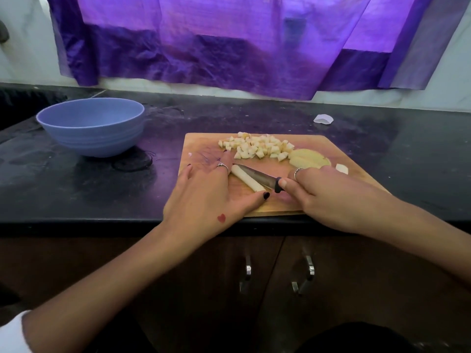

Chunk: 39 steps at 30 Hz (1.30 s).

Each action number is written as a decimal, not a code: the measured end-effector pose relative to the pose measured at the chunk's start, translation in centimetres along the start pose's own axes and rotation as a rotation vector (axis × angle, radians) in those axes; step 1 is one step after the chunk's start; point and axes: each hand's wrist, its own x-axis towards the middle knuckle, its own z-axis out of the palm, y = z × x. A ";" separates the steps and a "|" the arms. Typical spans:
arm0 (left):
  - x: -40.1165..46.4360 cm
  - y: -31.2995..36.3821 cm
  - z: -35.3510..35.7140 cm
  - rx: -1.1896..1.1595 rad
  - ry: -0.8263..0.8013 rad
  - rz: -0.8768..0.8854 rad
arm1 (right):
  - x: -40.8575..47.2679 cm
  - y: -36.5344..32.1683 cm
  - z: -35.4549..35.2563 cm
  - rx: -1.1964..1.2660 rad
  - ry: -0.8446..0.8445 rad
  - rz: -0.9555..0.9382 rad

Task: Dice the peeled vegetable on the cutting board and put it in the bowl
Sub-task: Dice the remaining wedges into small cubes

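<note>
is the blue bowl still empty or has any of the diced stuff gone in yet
Empty, as far as shows: the blue bowl's visible inside is bare. The diced pieces all lie on the cutting board.

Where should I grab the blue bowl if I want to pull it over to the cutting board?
Take the blue bowl by its rim on the right side, the side nearest the cutting board. It stands upright with a wide open top and nothing seems to be inside, so fingers can probably hook over that thin edge. The curved wall below looks smooth and harder to hold.
</note>
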 end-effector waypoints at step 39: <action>3.6 -3.2 -1.5 -0.037 0.075 0.186 | -2.3 2.2 1.9 0.207 0.303 0.010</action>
